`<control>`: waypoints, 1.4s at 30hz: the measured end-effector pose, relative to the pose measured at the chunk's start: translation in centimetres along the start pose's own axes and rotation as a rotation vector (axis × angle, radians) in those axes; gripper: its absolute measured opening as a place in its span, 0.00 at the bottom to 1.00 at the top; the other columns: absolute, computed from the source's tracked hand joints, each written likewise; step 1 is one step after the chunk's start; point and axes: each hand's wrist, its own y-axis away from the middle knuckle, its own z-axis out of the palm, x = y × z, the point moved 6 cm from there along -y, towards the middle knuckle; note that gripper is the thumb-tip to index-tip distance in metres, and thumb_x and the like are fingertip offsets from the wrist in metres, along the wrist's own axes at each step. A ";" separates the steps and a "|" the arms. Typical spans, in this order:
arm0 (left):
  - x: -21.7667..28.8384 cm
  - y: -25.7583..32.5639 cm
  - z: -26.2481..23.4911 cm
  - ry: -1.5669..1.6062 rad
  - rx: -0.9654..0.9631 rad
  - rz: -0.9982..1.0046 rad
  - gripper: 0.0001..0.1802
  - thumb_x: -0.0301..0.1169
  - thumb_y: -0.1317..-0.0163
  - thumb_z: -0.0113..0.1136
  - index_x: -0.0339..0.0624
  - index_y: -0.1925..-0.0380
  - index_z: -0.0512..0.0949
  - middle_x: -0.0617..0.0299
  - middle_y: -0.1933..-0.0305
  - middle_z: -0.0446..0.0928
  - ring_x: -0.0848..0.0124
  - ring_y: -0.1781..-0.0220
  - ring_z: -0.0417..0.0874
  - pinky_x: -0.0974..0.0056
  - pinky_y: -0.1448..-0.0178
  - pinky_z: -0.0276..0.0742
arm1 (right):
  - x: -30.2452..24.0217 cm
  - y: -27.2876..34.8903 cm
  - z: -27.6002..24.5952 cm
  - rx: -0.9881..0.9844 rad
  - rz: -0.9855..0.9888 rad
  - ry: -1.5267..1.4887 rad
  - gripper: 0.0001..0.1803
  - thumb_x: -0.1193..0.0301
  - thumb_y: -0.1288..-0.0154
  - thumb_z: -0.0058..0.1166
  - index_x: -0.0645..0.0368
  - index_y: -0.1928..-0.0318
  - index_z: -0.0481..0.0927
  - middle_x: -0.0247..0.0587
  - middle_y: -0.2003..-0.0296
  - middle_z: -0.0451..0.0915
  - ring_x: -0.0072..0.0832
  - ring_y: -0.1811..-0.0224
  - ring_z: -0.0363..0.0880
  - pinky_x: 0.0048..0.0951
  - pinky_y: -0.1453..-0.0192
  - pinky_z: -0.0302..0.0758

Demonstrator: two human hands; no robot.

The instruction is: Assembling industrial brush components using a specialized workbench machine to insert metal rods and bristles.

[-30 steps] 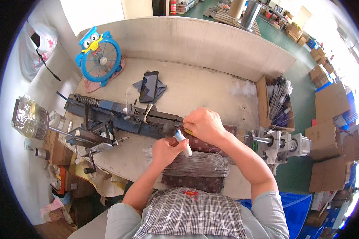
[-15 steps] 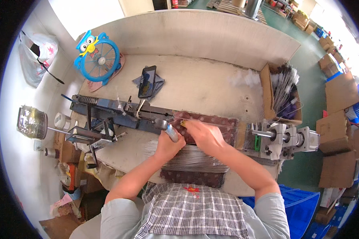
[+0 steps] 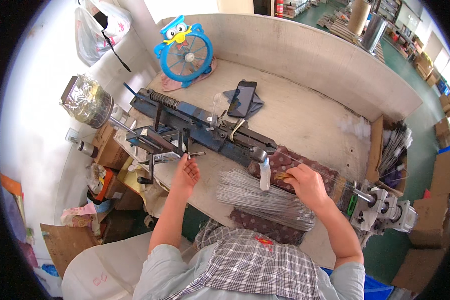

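My left hand (image 3: 187,173) is at the black metal frame (image 3: 157,140) on the left. Its palm shows and its fingers are loosely bent and apart, the fingertips close to the frame's right end. I see nothing held in it. My right hand (image 3: 307,185) pinches a small yellowish piece (image 3: 284,175) above the dark dotted cloth (image 3: 327,172). Just left of that piece, the lever handle (image 3: 265,174), wrapped in clear and pale-blue material, stands free on the long metal bench fixture (image 3: 200,125). A bundle of thin metal wires (image 3: 265,200) lies in front of the handle.
A phone (image 3: 242,99) on a grey cloth and a blue cartoon-faced fan (image 3: 186,55) stand behind the fixture. At the right are a clamp-like metal machine (image 3: 382,212) and a cardboard box (image 3: 376,145) of wires. A raised board (image 3: 310,45) borders the table's back.
My left hand has let go of the lever handle and moved left to the metal frame. My right hand still pinches the yellowish piece. The whole view has turned and shifted left.
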 end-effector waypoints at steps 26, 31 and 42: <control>-12.9 9.2 24.6 -0.295 -0.726 0.127 0.09 0.31 0.34 0.56 0.36 0.61 0.78 0.63 0.69 0.79 0.78 0.74 0.75 0.73 0.67 0.70 | 4.4 2.5 -7.0 0.089 0.391 -0.517 0.12 0.71 0.43 0.60 0.60 0.58 0.82 0.44 0.69 0.82 0.32 0.70 0.79 0.29 0.63 0.74; -10.8 8.9 22.6 -0.209 -0.480 0.217 0.09 0.33 0.35 0.58 0.38 0.63 0.79 0.66 0.70 0.78 0.81 0.74 0.73 0.75 0.68 0.69 | 0.5 1.4 -8.9 0.156 -0.097 0.045 0.08 0.72 0.46 0.59 0.57 0.64 0.82 0.39 0.71 0.80 0.38 0.65 0.78 0.37 0.59 0.74; -9.7 8.8 22.2 -0.070 -0.501 0.035 0.10 0.36 0.34 0.57 0.40 0.68 0.76 0.65 0.75 0.76 0.79 0.78 0.72 0.74 0.71 0.69 | -0.3 -3.6 -4.7 0.125 -0.049 0.000 0.09 0.68 0.44 0.57 0.58 0.65 0.82 0.40 0.70 0.81 0.41 0.62 0.78 0.39 0.58 0.75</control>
